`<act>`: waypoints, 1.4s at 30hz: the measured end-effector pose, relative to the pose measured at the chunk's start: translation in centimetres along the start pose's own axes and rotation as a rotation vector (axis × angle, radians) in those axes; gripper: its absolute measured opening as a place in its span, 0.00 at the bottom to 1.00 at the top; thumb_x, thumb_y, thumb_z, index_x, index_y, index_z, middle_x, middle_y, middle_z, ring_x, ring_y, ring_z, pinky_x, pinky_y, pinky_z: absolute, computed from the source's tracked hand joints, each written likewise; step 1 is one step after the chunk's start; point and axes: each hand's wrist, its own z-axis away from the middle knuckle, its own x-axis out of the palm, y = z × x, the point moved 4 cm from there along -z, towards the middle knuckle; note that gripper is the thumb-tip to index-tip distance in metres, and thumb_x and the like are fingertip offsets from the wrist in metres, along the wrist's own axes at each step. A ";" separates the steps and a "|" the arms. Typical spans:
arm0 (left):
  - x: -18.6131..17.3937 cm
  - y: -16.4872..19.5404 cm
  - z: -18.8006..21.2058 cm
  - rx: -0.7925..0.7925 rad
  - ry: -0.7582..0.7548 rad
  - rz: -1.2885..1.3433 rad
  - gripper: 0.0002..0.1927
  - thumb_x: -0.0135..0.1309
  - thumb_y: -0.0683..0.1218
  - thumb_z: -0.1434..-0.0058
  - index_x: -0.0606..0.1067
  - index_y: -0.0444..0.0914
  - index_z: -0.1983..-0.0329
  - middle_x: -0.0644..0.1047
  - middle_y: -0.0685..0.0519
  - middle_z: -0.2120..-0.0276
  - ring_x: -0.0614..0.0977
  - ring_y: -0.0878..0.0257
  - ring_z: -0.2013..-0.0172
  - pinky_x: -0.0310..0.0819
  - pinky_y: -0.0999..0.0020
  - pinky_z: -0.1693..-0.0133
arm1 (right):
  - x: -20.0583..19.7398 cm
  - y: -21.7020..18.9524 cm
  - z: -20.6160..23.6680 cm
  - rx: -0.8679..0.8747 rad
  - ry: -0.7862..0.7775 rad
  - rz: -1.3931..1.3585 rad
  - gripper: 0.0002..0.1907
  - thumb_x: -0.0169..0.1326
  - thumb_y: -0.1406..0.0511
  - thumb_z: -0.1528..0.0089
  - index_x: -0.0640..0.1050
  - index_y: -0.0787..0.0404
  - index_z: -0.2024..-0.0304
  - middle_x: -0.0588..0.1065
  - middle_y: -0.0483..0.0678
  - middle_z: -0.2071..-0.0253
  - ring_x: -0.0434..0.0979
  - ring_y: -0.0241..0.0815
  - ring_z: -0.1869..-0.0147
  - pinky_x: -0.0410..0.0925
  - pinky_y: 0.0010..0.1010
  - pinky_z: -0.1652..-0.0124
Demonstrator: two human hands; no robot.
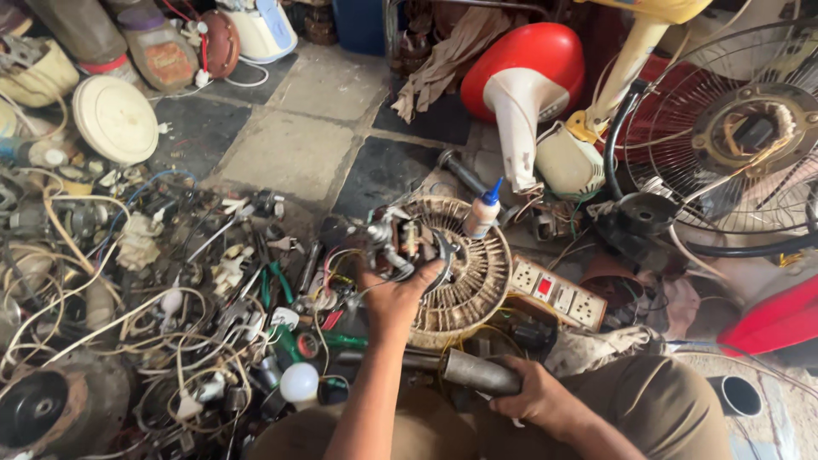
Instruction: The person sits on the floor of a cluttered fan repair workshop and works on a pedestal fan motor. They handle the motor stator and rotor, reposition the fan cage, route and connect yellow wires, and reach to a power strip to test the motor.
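left grip (394, 294) on motor (400, 247), forearm outstretched

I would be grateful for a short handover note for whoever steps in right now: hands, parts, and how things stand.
Left hand: gripping the small motor part with wires, held over the round wound stator on the floor.
Right hand: closed around the grey metal pipe, low near the lap.
Nearby: white glue bottle with blue tip standing behind the stator, power strip to its right, fan guard further right, tangle of wires and tools to the left.
Done: the small part is lifted, not seated in the stator.
Left: cannot tell from this view.
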 end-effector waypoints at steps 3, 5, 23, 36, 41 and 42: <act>2.5 0.4 -1.4 0.115 -0.123 0.005 0.48 0.78 0.47 0.59 0.65 0.36 0.37 0.77 0.53 0.48 0.80 0.62 0.50 0.79 0.64 0.47 | 0.5 1.0 -1.5 0.035 0.126 0.105 0.34 0.67 0.69 0.53 0.76 0.62 0.43 0.79 0.47 0.72 0.77 0.35 0.74 0.70 0.29 0.74; 3.0 0.9 -1.6 0.237 -0.156 -0.375 0.48 0.79 0.47 0.62 0.68 0.35 0.37 0.80 0.49 0.50 0.83 0.58 0.51 0.79 0.62 0.48 | 1.1 1.6 -1.8 0.097 0.126 0.094 0.35 0.67 0.69 0.54 0.76 0.60 0.43 0.79 0.47 0.73 0.77 0.36 0.75 0.71 0.29 0.73; -1.2 -1.3 -1.2 0.301 -0.245 -1.019 0.61 0.76 0.58 0.61 0.56 0.30 0.30 0.68 0.34 0.38 0.69 0.38 0.38 0.64 0.47 0.38 | 4.6 2.3 -6.1 -0.144 0.184 0.416 0.35 0.67 0.66 0.58 0.77 0.59 0.46 0.81 0.57 0.56 0.82 0.53 0.48 0.73 0.37 0.50; -15.3 5.2 4.8 -0.263 -0.017 -1.136 0.25 0.62 0.49 0.42 0.75 0.40 0.42 0.82 0.45 0.49 0.84 0.50 0.49 0.76 0.60 0.49 | 2.5 0.6 -5.8 -0.296 0.342 0.391 0.33 0.68 0.68 0.58 0.77 0.61 0.48 0.81 0.57 0.56 0.82 0.54 0.50 0.73 0.38 0.51; -15.4 4.1 3.9 -0.373 0.238 -0.895 0.19 0.60 0.45 0.39 0.76 0.39 0.44 0.83 0.46 0.53 0.86 0.58 0.52 0.80 0.65 0.54 | 2.7 0.4 -5.4 -0.306 0.315 0.418 0.32 0.66 0.68 0.56 0.77 0.59 0.47 0.82 0.56 0.57 0.84 0.53 0.50 0.74 0.37 0.52; -15.0 3.9 3.9 -0.371 0.240 -0.899 0.19 0.60 0.44 0.39 0.76 0.39 0.44 0.83 0.46 0.53 0.85 0.59 0.53 0.80 0.66 0.54 | 2.7 0.3 -5.4 -0.313 0.319 0.434 0.33 0.66 0.68 0.57 0.77 0.59 0.47 0.82 0.57 0.57 0.83 0.53 0.50 0.74 0.38 0.52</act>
